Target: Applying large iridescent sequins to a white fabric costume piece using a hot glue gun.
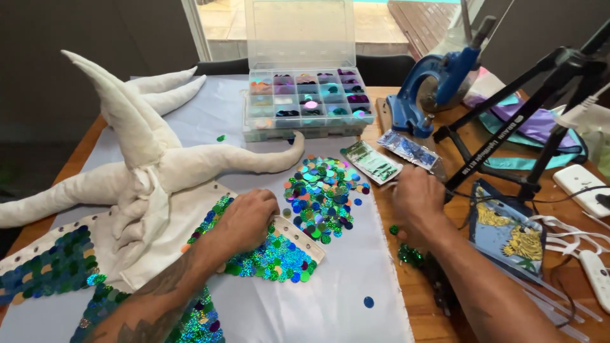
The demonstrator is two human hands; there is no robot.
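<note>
My left hand [244,219] rests knuckles-up on a cream fabric piece covered with green and blue sequins [279,257], fingers curled down on it. My right hand [416,197] lies at the cloth's right edge, fingers bent near a small packet of sequins [372,162]; whether it grips anything is hidden. A loose pile of shiny sequins [324,194] lies between the two hands. A stuffed cream fabric shape with long pointed arms [136,149] lies to the left.
A clear compartment box of sequins [305,101] stands open at the back. A blue hand press [432,89], a black tripod [534,108], a second packet [410,149], a printed pouch [508,232] and white cables [591,254] crowd the right side.
</note>
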